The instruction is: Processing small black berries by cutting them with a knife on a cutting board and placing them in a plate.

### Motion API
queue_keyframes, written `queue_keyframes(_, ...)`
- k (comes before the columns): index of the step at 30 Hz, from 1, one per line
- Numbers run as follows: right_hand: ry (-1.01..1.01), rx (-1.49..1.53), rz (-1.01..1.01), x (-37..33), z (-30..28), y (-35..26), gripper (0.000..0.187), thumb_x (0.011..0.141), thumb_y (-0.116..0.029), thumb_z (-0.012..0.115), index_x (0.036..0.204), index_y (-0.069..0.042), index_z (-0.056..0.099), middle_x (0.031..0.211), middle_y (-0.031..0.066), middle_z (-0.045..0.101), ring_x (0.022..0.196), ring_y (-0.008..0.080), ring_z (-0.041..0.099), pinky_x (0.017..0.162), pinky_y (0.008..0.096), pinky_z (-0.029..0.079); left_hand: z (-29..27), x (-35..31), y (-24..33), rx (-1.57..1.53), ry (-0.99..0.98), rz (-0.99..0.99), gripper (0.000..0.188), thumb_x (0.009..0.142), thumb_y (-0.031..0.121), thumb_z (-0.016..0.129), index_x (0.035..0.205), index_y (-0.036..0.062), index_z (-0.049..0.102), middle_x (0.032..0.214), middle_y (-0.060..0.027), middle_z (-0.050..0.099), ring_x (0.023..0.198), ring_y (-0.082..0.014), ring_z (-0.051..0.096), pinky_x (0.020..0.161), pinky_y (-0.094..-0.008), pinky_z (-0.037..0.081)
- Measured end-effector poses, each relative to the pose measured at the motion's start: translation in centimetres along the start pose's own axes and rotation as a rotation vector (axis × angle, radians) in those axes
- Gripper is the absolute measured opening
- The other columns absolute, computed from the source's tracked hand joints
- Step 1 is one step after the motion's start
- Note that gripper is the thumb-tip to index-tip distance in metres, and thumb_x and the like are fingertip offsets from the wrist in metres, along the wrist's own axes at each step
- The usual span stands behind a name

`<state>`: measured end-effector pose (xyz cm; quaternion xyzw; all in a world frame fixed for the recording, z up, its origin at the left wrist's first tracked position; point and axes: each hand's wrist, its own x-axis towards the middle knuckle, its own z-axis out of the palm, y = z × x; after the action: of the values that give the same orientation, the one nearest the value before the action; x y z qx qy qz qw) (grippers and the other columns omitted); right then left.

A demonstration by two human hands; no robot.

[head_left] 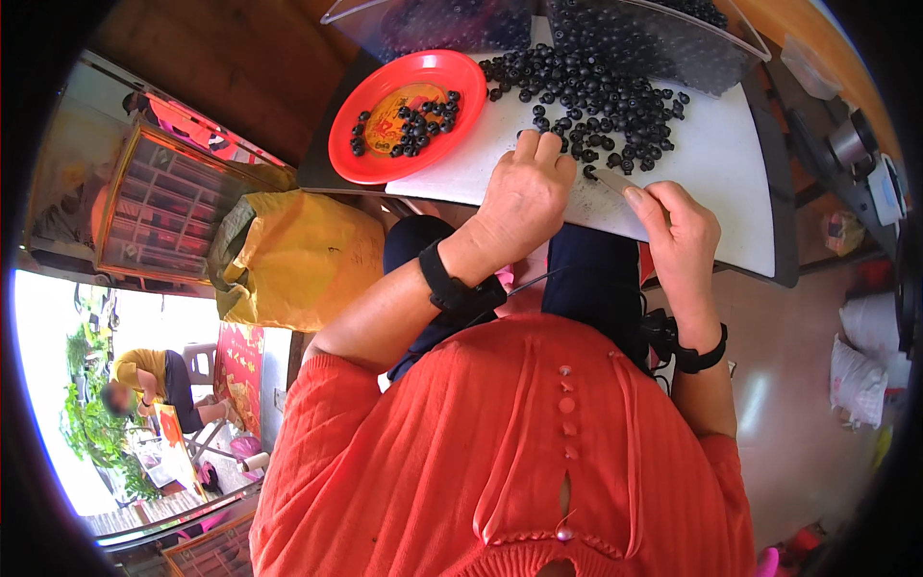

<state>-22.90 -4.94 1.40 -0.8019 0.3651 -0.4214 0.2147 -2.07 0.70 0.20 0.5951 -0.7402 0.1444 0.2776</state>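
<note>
Many small round dark pieces (620, 101), like beads or berries, lie heaped and scattered on a white board (735, 183). My left hand (527, 188) is closed at the board's near edge, its fingers curled down; what they hold, if anything, is hidden. Just to its right, my right hand (681, 231) pinches a thin flat greyish blade-like tool (611, 179) between thumb and fingers. The tool's tip points left, at a single dark piece (589, 172) close to my left fingers. A red plate (351, 144) at the board's left holds several more dark pieces.
Clear plastic bins (663, 43) with more dark pieces stand at the board's far side. A yellow sack (303, 255) is left of my knees. White bags (856, 385) lie on the floor at right. Far left, another person (154, 375) bends over beside a chair.
</note>
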Motion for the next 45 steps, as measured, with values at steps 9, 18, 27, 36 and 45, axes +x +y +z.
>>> queue_keyframes(9,0.009,0.173,0.008,0.7,1.5,-0.7,0.022,0.093,-0.018,0.075,0.082,-0.001,0.067,0.062,0.0075,0.057,0.053,0.0143,0.049,0.052,0.0306,0.04,-2.3,-0.3,-0.8,-1.13,-0.116,-0.581,0.023,0.1,0.005,0.06,0.12,-0.0012,0.069,0.091,-0.0036,0.062,0.071,-0.0108,0.058,0.063,-0.0236,0.049)
queue_keyframes(18,-0.031,0.288,0.126,0.8,1.5,-0.4,0.024,0.094,-0.019,0.075,0.082,0.0,0.067,0.06,0.0021,0.053,0.055,0.0083,0.044,0.052,0.0273,0.038,-1.7,-0.2,0.3,-1.637,-0.056,-0.791,0.023,0.105,0.006,0.055,0.123,-0.0033,0.066,0.091,-0.0086,0.067,0.072,-0.0132,0.063,0.058,-0.0255,0.053)
queue_keyframes(27,-0.051,0.291,0.123,0.8,1.5,-0.3,0.024,0.095,-0.019,0.074,0.082,0.0,0.067,0.059,0.0029,0.054,0.055,0.0085,0.045,0.051,0.0277,0.038,-1.1,-0.5,0.2,-1.664,-0.065,-0.745,0.027,0.105,0.001,0.052,0.128,-0.0043,0.065,0.093,-0.0125,0.068,0.074,-0.0169,0.065,0.058,-0.0269,0.056)
queue_keyframes(36,0.025,0.17,0.049,0.6,2.0,-0.3,0.023,0.094,-0.019,0.074,0.082,-0.001,0.067,0.063,0.0084,0.059,0.052,0.0156,0.052,0.051,0.0312,0.042,-0.7,-0.6,0.5,-1.602,0.011,-0.674,0.028,0.103,-0.005,0.05,0.126,-0.0049,0.067,0.1,-0.0094,0.061,0.08,-0.0167,0.065,0.06,-0.0266,0.059)
queue_keyframes(45,0.006,0.204,0.02,0.6,2.1,0.1,0.023,0.094,-0.018,0.075,0.081,-0.001,0.066,0.063,0.0094,0.059,0.051,0.0172,0.051,0.051,0.032,0.042,-0.6,-0.7,0.6,-1.572,0.014,-0.629,0.028,0.103,-0.005,0.051,0.125,-0.0032,0.068,0.097,-0.0077,0.06,0.074,-0.0144,0.065,0.061,-0.0244,0.058)
